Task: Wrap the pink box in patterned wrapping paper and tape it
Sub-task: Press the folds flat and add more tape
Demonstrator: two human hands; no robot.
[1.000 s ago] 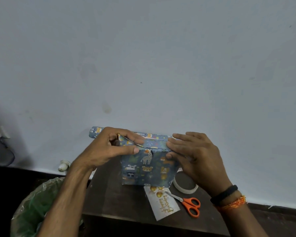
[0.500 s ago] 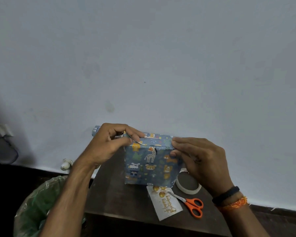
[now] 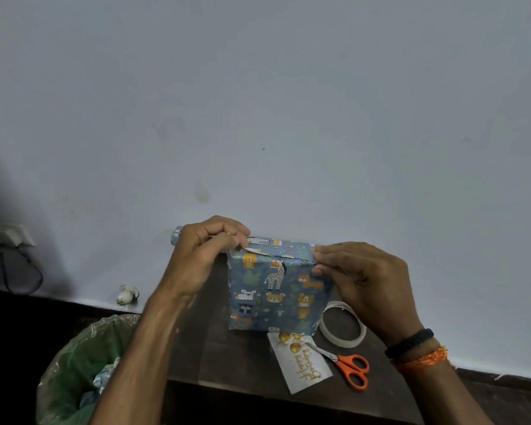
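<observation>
A box (image 3: 273,289) covered in blue animal-print paper stands upright on a dark wooden table (image 3: 212,354). No pink shows through the paper. My left hand (image 3: 206,256) pinches a paper flap at the box's top left corner. At the top right corner my right hand (image 3: 362,280) grips the paper edge with curled fingers. Behind my left hand the end of a wrapping paper roll (image 3: 176,236) sticks out. A tape roll (image 3: 342,328) lies just right of the box.
Orange-handled scissors (image 3: 348,366) and a white gift tag (image 3: 302,363) lie in front of the box. A bin with a green liner (image 3: 74,372) stands left of the table. A pale wall rises behind. A socket and cable (image 3: 10,240) sit at far left.
The box has been raised and tilted so its front face shows more. Both hands shifted up along its top edge, the left now pinching the corner flap.
</observation>
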